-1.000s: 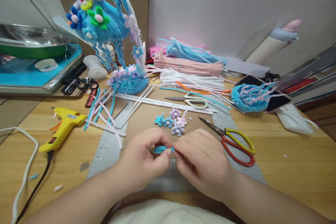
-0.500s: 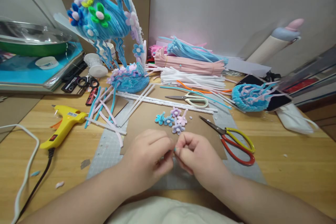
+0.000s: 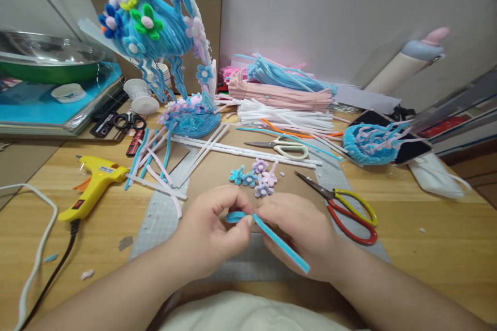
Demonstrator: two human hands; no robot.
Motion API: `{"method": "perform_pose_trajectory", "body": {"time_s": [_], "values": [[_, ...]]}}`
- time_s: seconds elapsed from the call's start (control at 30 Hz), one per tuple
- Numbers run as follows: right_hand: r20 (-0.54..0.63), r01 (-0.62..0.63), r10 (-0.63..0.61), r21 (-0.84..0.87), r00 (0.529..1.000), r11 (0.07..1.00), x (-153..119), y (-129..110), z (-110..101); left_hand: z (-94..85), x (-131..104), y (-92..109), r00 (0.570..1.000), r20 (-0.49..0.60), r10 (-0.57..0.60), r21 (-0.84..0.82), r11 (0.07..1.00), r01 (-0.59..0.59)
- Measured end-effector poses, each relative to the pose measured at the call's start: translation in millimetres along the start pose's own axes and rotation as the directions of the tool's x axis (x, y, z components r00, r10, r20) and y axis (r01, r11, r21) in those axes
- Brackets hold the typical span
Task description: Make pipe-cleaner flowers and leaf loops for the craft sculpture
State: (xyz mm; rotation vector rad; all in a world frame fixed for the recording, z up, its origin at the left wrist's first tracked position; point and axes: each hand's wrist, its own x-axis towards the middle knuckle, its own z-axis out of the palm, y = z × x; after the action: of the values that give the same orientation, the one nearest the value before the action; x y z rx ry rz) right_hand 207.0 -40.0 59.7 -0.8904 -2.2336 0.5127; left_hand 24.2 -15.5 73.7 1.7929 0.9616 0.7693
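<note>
A blue pipe cleaner runs between my two hands, its left end bent into a small loop and its straight tail pointing down to the right. My left hand pinches it beside the loop with thumb and forefinger. My right hand touches the left at the fingertips, its fingers closed on the strip where the tail begins. Just beyond my hands, several small flowers lie on brown cardboard, among them a blue one, a pink one and a lilac one.
Red-and-yellow scissors lie right of my hands, white-handled scissors behind the flowers. At the left is a yellow glue gun with its cord. Pipe-cleaner bundles and a decorated blue hanging piece stand at the back.
The blue strip, mostly hidden before, now shows with its loop and long tail. My left hand has turned and its pinch is visible; my right hand has rolled over the strip.
</note>
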Motion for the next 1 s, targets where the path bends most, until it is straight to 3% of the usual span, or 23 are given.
{"method": "perform_pose_trajectory", "body": {"time_s": [0.2,0.37,0.47,0.53,0.57,0.6,0.67,0.73,0.77,0.8,0.83,0.9,0.93,0.97,1.0], "values": [[0.069,0.108,-0.093,-0.269,0.993,0.957,1,-5,-6,1.1,1,1,0.998,0.056,-0.039,0.019,0.999,0.038],[0.172,0.091,-0.039,-0.306,0.984,0.948,3,-6,-7,4.5,2,-2,0.992,0.095,-0.085,0.078,0.994,0.078],[0.113,-0.05,0.064,-0.123,0.992,0.991,3,-6,-3,5.5,2,-4,0.997,0.075,-0.028,0.136,0.991,0.017],[0.07,-0.317,0.31,0.186,0.948,0.93,3,-7,3,5.8,0,-5,0.998,0.044,0.047,0.176,0.983,-0.054],[0.104,-0.465,0.463,0.382,0.88,0.798,4,-8,7,5.9,0,-6,0.995,0.031,0.091,0.197,0.976,-0.095],[0.181,-0.575,0.591,0.566,0.786,0.59,4,-9,11,6.2,-1,-7,0.99,0.024,0.138,0.222,0.965,-0.14],[0.415,-0.612,0.679,0.789,0.606,0.064,4,-11,19,6.9,-3,-10,0.974,0.032,0.226,0.273,0.935,-0.226],[0.601,-0.5,0.603,0.791,0.525,-0.353,5,-12,24,7.3,-3,-12,0.958,0.052,0.281,0.312,0.907,-0.283],[0.654,-0.45,0.56,0.756,0.509,-0.475,5,-13,25,7.0,-3,-13,0.956,0.058,0.287,0.32,0.902,-0.291],[0.681,-0.42,0.529,0.73,0.505,-0.539,5,-13,26,6.4,-3,-13,0.959,0.056,0.279,0.315,0.906,-0.283],[0.689,-0.416,0.514,0.722,0.511,-0.553,5,-14,26,5.3,-2,-13,0.966,0.046,0.256,0.297,0.919,-0.258],[0.674,-0.494,0.491,0.739,0.552,-0.459,2,-16,24,2.5,-1,-11,0.983,-0.003,0.181,0.25,0.952,-0.175],[0.645,-0.554,0.489,0.761,0.587,-0.338,1,-17,22,1.0,0,-10,0.991,-0.027,0.134,0.227,0.966,-0.124],[0.577,-0.594,0.505,0.791,0.641,-0.15,-2,-19,20,-0.2,1,-9,0.995,-0.047,0.088,0.209,0.975,-0.076],[0.459,-0.588,0.526,0.802,0.716,0.101,-3,-22,17,-1.0,2,-8,0.997,-0.059,0.045,0.198,0.98,-0.033]]}}
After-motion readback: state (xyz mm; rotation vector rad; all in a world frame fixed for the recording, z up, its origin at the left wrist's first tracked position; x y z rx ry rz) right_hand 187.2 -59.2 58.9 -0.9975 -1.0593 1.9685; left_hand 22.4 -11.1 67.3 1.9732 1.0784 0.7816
